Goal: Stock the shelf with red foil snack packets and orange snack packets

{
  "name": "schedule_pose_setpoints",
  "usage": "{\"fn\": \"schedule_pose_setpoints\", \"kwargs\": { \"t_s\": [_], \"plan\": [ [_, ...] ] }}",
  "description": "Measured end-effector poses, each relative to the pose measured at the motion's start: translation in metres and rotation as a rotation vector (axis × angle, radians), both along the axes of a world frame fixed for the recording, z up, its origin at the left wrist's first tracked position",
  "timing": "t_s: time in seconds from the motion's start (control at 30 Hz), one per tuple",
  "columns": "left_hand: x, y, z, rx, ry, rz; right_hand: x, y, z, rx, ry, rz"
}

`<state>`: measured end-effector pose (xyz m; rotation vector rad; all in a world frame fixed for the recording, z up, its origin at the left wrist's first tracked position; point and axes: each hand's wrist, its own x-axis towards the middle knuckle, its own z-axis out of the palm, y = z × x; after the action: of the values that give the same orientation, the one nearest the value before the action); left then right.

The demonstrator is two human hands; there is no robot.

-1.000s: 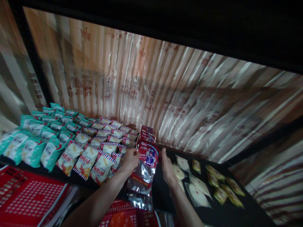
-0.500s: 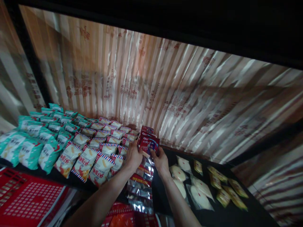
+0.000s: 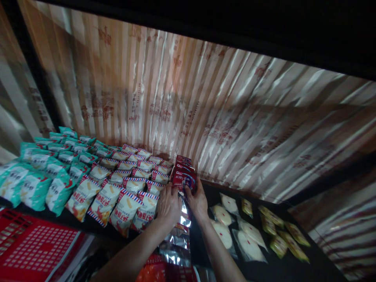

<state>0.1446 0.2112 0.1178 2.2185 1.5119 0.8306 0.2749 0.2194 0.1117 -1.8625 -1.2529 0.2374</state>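
A dark red and purple snack packet (image 3: 184, 178) is between my two hands, at the upper end of a row of silvery packets. My left hand (image 3: 169, 204) has its fingers closed at the packet's lower left corner, the fingertips partly hidden. On the other side, my right hand (image 3: 198, 200) grips the right edge, thumb across the front. Behind it, more dark red packets (image 3: 183, 159) lean toward the wall covering. Below my hands, overlapping silver packets (image 3: 175, 254) run toward me, partly covered by my left forearm.
White chip bags (image 3: 127, 209) with striped edges and teal bags (image 3: 37, 188) stand in rows at left. At right lie round white cakes (image 3: 249, 244) in clear wrap and small yellow packets (image 3: 279, 246). Red baskets (image 3: 44, 246) sit below the black shelf's (image 3: 211, 244) front edge.
The held packet has lowered slightly and lies closer against those behind it. My left hand has shifted down and right, its back now turned up. My right hand stays at the packet's edge.
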Motion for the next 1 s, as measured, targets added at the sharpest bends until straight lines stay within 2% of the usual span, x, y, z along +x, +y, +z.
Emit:
{"fn": "schedule_pose_setpoints", "kwargs": {
  "t_s": [0.2, 0.47, 0.63, 1.0],
  "plan": [
    [0.0, -0.002, -0.005, 0.135, -0.015, 0.019, 0.001, 0.002, -0.009, 0.059, 0.014, -0.03],
    [0.005, -0.001, -0.029, 0.268, -0.002, 0.068, 0.002, -0.008, -0.009, 0.182, -0.091, -0.028],
    [0.008, -0.003, -0.04, 0.288, 0.023, 0.045, -0.002, -0.02, -0.014, 0.253, -0.163, -0.002],
    [-0.003, -0.016, -0.035, 0.343, 0.059, -0.016, -0.013, -0.061, -0.035, 0.237, -0.098, 0.043]
  ]
}}
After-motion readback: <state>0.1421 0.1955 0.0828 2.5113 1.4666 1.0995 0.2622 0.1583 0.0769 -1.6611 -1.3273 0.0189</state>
